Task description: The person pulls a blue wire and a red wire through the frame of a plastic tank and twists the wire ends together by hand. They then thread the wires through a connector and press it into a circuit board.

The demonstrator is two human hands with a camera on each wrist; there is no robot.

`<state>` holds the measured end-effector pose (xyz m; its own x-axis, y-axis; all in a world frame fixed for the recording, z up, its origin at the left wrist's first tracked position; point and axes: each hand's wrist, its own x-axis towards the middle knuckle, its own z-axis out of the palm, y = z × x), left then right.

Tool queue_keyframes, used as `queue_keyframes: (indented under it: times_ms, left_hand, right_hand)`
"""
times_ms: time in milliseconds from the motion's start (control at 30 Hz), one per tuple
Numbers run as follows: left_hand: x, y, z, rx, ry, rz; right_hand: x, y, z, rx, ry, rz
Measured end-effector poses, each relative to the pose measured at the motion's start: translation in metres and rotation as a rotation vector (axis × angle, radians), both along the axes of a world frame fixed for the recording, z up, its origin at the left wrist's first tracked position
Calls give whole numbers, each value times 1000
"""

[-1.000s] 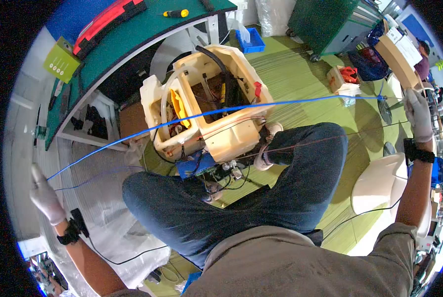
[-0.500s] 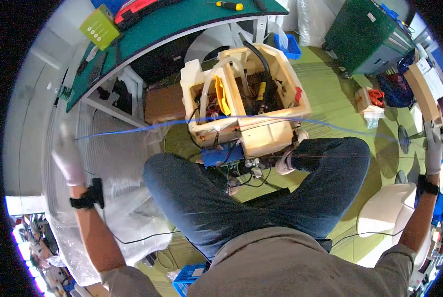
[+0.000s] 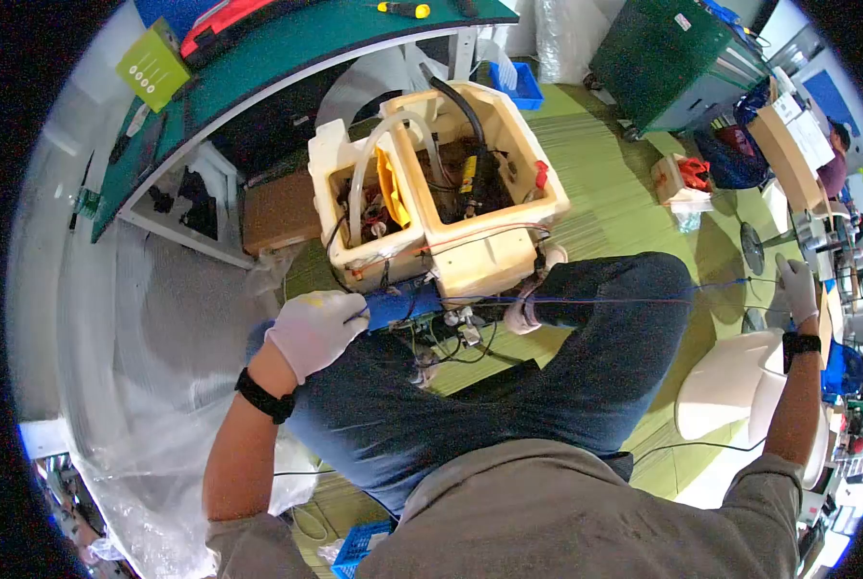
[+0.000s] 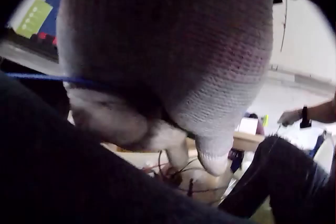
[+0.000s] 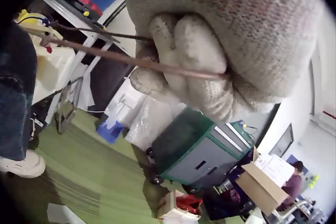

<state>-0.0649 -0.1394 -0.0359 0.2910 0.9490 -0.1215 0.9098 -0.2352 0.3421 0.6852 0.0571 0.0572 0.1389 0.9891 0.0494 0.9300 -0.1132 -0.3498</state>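
Note:
In the head view my white-gloved left hand [image 3: 317,331] is in front of my left knee, its fingers curled beside a blue box [image 3: 407,302] with wires. A blue wire [image 4: 34,76] runs into its grip in the left wrist view. Out at arm's length on the right, my gloved right hand [image 3: 796,289] has its fingers bent tightly. It grips a reddish-brown wire [image 5: 121,57] and a darker wire [image 5: 100,32], both stretching back toward a cream plastic housing [image 3: 494,262]. That housing stands before my crossed legs, with a black hose [image 3: 458,104] and a yellow piece [image 3: 390,185] inside.
A green-topped bench [image 3: 287,72] borders the far left, with a yellow-handled screwdriver [image 3: 404,10] on top. Plastic wrap [image 3: 176,405] covers the area at my left. A white chair [image 3: 726,391] is on the right, and a green cabinet [image 3: 658,58] stands beyond.
My left hand has come in from the far left to the blue box by my knee. The blue wire, earlier stretched between both hands, now lies lower. My right hand stays far out to the right.

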Motion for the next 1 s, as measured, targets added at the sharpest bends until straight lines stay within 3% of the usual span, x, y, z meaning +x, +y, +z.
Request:
queue_keyframes:
  times_ms: [67, 167, 300, 467, 500, 533, 567, 667, 700, 800, 900, 933, 967, 1000]
  left_hand:
    - [4, 5, -3, -65, 44, -43]
    - [22, 12, -11, -133, 69, -52]
    - [58, 21, -39, -14, -86, -76]
    - [92, 37, -42, -140, -60, -108]
    - [96, 40, -43, -193, -23, -120]
    - [96, 41, -51, -142, -70, -191]
    - [100, 42, -49, -198, -53, -196]
    - [114, 41, -38, -213, 28, -102]
    - [110, 42, -42, -182, 36, -89]
    - [89, 45, -54, -166, 237, -13]
    - [80, 46, -57, -247, 16, -7]
    - [86, 48, -51, -363, 104, -9]
    - [84, 48, -64, -428, 105, 20]
    - [80, 49, -82, -468, 165, 8]
  right_hand:
    - [21, -13, -1, 267, -242, 257]
    - [84, -14, -18, 354, -38, 210]
    - [11, -66, 19, 332, 617, -294]
    - [12, -92, 37, 283, 1016, -537]
    - [41, -95, 32, 215, 1174, -490]
    - [68, -92, 16, 264, 1061, -500]
    - [91, -95, 10, 227, 1185, -472]
    - [55, -101, 20, 291, 1066, -579]
    - [68, -99, 17, 246, 1126, -602]
    - [47, -97, 24, 263, 934, -655]
    - [49, -94, 20, 233, 798, -707]
    - [38, -97, 18, 274, 638, -582]
    - [73, -92, 18, 105, 735, -715]
    - [107, -88, -6, 48, 478, -459]
